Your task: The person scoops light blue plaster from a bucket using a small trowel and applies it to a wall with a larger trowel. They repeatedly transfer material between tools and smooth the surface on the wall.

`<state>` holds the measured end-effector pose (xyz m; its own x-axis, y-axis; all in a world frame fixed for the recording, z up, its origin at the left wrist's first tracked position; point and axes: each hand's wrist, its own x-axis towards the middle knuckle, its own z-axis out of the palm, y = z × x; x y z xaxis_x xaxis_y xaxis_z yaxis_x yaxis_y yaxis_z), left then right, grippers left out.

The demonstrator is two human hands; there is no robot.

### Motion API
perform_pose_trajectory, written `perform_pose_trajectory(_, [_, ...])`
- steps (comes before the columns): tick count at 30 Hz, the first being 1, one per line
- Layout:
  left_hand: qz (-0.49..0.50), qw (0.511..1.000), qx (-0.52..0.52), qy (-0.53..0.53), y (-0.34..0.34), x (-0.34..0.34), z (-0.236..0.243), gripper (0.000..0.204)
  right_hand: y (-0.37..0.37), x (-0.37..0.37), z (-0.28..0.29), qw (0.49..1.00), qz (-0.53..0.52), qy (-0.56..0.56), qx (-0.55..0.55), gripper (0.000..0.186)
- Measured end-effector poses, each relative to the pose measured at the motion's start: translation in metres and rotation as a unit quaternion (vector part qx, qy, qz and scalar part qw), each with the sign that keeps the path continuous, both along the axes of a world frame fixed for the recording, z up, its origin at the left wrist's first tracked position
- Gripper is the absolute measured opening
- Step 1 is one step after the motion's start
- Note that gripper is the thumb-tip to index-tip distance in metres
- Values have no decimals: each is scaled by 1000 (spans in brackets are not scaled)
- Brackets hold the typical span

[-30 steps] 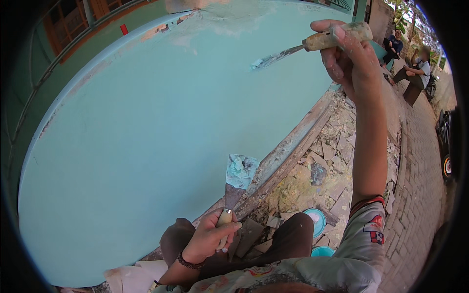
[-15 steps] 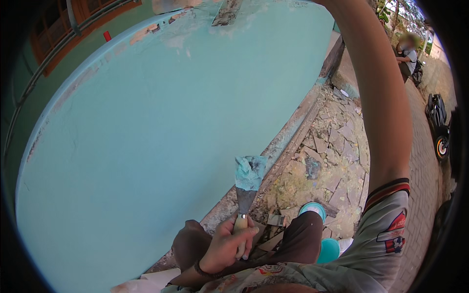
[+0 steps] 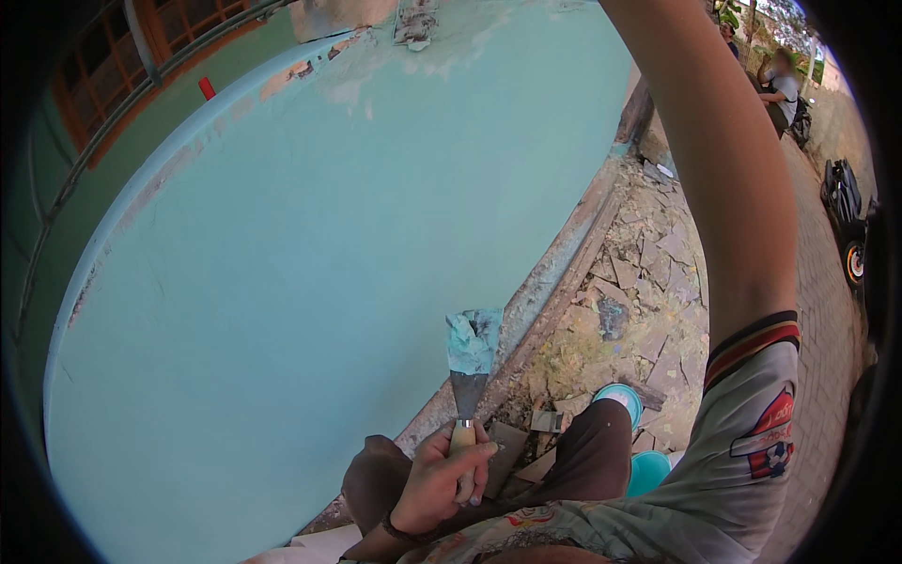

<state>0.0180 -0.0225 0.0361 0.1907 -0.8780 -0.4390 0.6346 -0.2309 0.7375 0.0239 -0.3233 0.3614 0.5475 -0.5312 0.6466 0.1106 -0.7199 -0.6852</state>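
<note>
Turquoise paste (image 3: 470, 340) coats the scraper (image 3: 467, 393), pointing up-frame, axis near-vertical — left hand (image 3: 438, 481) clamped on its handle, open wall (image 3: 282, 282) frame-left of its edge — right fingers, can't tell.

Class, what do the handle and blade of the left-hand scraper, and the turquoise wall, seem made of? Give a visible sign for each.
Handle: probably wood, matt, judging by its pale tan colour. Blade: apparently metal, dull grey, thin and flaring below the turquoise paste. Wall: likely painted plaster, fairly smooth; chipped patches along its upper edge suggest a coating, though the core is unclear.
</note>
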Motion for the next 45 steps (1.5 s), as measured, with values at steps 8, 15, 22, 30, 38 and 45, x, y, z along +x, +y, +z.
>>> perform_pose_trajectory(8, [-16,1000,-12,-1,-1,5,-8,17,7,-3,15,997,22,-31,-59,41])
perform_pose_trajectory(15, [-20,1000,2,-17,-2,7,-1,18,-2,-31,-1,989,57,-106,-82,38])
perform_pose_trajectory(22, [-27,999,-15,-17,0,10,-8,17,7,-16,-38,997,17,-75,-12,32])
perform_pose_trajectory(30, [-29,999,-19,-23,-1,10,-10,18,-4,-8,-31,995,39,-86,-21,29])
perform_pose_trajectory(38, [-41,999,8,-29,0,13,-8,20,15,-12,-23,992,37,-84,-90,32])
perform_pose_trajectory(45, [-46,998,3,-34,-1,15,-14,20,11,-23,-10,986,72,-134,-68,35])
